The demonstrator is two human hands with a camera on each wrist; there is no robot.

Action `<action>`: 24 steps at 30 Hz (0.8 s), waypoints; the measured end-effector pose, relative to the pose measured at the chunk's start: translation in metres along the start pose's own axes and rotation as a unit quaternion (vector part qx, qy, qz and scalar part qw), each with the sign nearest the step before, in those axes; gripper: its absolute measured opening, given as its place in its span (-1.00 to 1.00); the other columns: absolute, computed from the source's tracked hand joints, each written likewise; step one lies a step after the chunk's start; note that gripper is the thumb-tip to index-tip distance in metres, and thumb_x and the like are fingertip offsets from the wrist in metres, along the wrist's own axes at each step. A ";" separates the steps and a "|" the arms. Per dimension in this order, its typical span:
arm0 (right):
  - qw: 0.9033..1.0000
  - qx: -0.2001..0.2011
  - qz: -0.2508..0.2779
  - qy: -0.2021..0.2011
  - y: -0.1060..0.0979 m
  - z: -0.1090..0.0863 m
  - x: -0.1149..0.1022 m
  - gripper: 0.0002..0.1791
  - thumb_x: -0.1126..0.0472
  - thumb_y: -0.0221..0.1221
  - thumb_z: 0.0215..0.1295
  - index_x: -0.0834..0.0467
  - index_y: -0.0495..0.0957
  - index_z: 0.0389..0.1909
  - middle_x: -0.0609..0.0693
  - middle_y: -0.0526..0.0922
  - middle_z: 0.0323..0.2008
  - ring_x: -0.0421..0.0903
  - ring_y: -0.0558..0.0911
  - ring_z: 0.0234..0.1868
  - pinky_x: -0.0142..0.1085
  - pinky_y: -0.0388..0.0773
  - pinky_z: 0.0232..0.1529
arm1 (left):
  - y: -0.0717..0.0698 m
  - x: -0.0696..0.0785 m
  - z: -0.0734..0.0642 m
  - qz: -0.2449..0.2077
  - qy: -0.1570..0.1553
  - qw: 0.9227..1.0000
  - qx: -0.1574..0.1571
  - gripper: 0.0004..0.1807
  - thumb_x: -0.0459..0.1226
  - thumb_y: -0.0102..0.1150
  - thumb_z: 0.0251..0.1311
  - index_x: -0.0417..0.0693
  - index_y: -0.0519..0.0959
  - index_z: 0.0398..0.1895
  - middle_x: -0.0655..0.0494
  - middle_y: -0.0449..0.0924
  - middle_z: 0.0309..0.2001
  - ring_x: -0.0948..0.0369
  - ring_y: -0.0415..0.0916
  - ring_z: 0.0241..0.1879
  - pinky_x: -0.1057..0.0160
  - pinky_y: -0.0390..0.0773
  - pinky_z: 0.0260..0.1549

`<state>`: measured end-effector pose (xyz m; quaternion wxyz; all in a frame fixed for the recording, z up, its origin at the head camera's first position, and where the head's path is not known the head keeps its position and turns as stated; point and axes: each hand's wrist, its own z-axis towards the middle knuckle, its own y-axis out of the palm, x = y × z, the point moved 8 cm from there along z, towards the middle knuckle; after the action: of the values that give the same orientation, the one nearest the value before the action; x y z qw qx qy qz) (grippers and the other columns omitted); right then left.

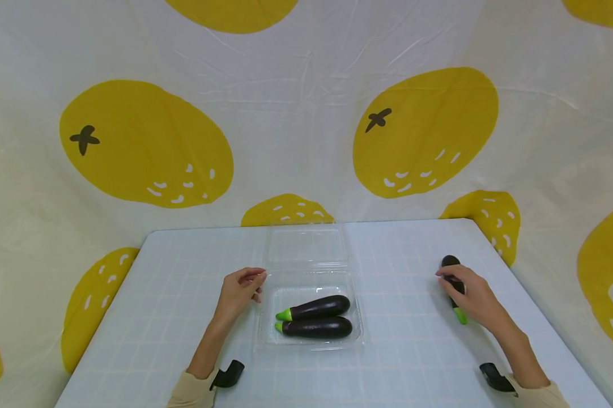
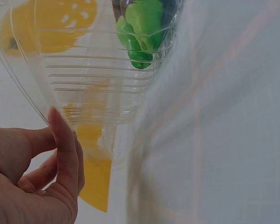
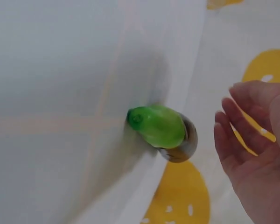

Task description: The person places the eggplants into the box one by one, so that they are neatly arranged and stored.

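Observation:
A clear plastic clamshell container [image 1: 310, 344] lies with its lid [image 1: 306, 246] folded back, away from me. Two dark eggplants, one farther [image 1: 320, 307] and one nearer [image 1: 316, 327], rest side by side inside, green stem ends to the left. My left hand [image 1: 242, 292] pinches the container's left rim near the hinge; the left wrist view shows thumb and finger [image 2: 63, 149] at its edge. Over at the right, a third eggplant [image 1: 450, 261] lies on the table, its green stem end [image 3: 158, 126] toward me. Above it hovers my right hand [image 1: 472, 292], fingers spread apart and not holding it.
The table [image 1: 184, 340] has a pale checked cover. Behind it hangs a white cloth [image 1: 291, 130] printed with large yellow fruits. Each wrist carries a black device, one on the left [image 1: 229, 374] and one on the right [image 1: 495, 377].

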<state>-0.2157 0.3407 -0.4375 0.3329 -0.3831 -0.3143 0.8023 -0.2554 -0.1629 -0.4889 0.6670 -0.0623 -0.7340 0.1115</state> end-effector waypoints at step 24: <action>0.992 -0.109 -0.020 0.059 0.002 -0.011 0.026 -0.55 0.70 0.19 0.11 0.34 0.61 0.02 0.40 0.50 0.10 0.39 0.40 0.11 0.40 0.37 0.05 | 0.001 -0.004 0.003 -0.012 0.016 1.000 -0.002 -0.72 -0.25 0.33 0.37 -0.26 0.68 0.02 -0.25 0.67 -0.22 0.13 0.55 -0.44 0.35 0.64 -0.52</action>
<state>-0.2204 0.3620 -0.4552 0.3231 -0.4576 -0.3873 0.7322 -0.2581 -0.1635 -0.4928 0.6797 -0.0567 -0.7242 0.1012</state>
